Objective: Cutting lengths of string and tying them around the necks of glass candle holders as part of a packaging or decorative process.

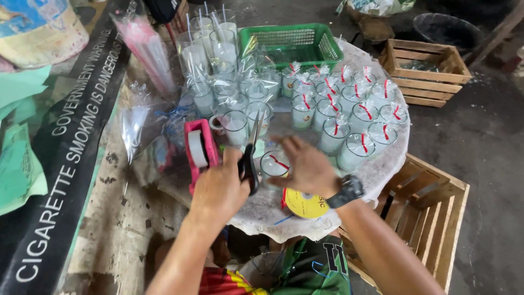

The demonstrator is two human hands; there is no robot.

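Both hands are working over the wrapped glass candle (pixel 273 164) at the near edge of the round table (pixel 262 210) — my left hand (pixel 221 186) is gripping black-handled scissors (pixel 251 155) just left of it, blades pointing up, while my right hand (pixel 305 166) is spreading open-fingered across it. Those blades are sitting close to my right fingers — a slip could nick them or knock the candle over.

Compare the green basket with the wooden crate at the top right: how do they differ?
The green basket is mesh-walled plastic and sits on the round table; the wooden crate is slatted bare wood and sits on the floor beside it. Both are rectangular and open-topped.
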